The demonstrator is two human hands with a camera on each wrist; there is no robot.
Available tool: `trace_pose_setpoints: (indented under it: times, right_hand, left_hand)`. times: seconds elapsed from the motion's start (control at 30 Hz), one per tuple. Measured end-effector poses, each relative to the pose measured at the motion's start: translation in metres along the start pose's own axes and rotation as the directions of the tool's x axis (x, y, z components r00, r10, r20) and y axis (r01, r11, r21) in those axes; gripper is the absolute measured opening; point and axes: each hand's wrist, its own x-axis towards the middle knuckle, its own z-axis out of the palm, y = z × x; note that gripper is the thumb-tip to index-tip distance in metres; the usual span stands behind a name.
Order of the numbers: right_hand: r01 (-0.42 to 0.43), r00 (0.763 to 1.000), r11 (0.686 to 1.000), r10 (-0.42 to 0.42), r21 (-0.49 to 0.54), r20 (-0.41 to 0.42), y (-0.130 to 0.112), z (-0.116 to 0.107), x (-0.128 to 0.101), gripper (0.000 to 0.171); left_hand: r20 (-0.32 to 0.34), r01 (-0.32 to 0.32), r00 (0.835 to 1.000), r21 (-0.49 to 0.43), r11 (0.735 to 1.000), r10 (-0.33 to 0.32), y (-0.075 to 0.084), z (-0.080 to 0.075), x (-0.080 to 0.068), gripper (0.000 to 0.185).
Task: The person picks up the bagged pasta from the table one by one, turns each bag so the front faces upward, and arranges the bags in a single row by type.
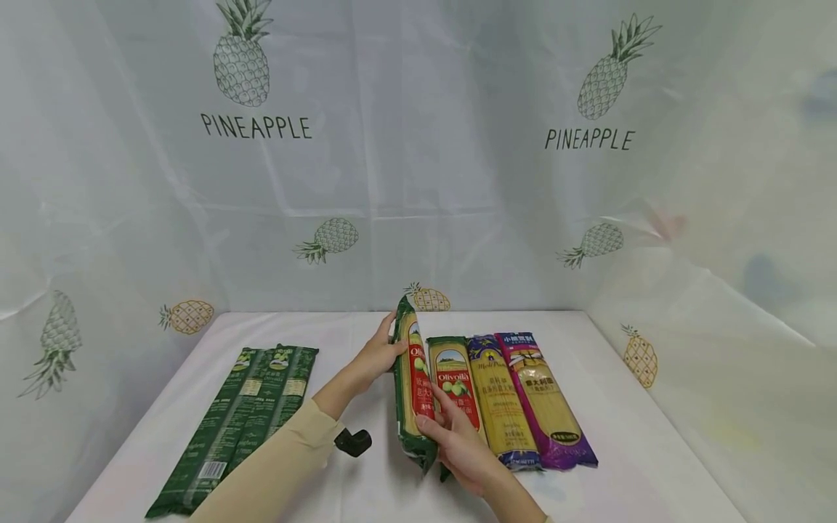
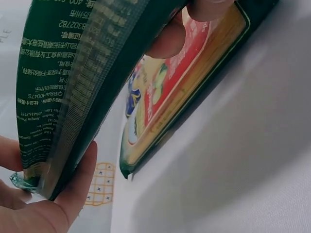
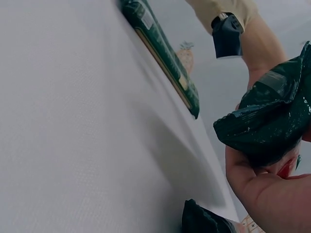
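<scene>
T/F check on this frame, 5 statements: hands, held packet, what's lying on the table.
1. Both hands hold the same pasta packet. True: the left hand grips the far end of the green Olivoila packet, the right hand the near end.
2. The held packet lies flat on the table. False: it is tipped up on its long edge.
3. Three packets lie side by side right of the held one. True: a second Olivoila packet, a yellow-and-blue packet and a purple packet.
4. The dark green packets lie at the right. False: they lie at the left.
5. The table is bare wood. False: it is white.
</scene>
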Motion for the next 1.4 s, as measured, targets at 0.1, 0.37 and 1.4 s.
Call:
trace_pose_setpoints:
  times: [0.1, 0.37, 1.4]
  right_hand:
    - [0.034, 0.999, 0.999, -0.034, -0.037, -0.014, 0.001, 0.002, 0.001, 0.091]
    - [0.105, 0.991, 0.984, -0.116, -0.142, -0.068, 0.002, 0.005, 0.003, 0.094]
    - [0.147, 0.974, 0.946, -0.19, -0.289, -0.127, 0.001, 0.012, 0.003, 0.092]
  left_hand:
    - [-0.014, -0.004, 1.0, 0.036, 0.999, 0.004, 0.001, 0.0, -0.001, 0.077]
    - [-0.077, -0.038, 0.995, 0.209, 0.977, 0.055, 0.005, 0.001, -0.003, 0.081]
    - [-0.134, -0.126, 0.976, 0.278, 0.952, 0.168, 0.002, 0.006, -0.003, 0.09]
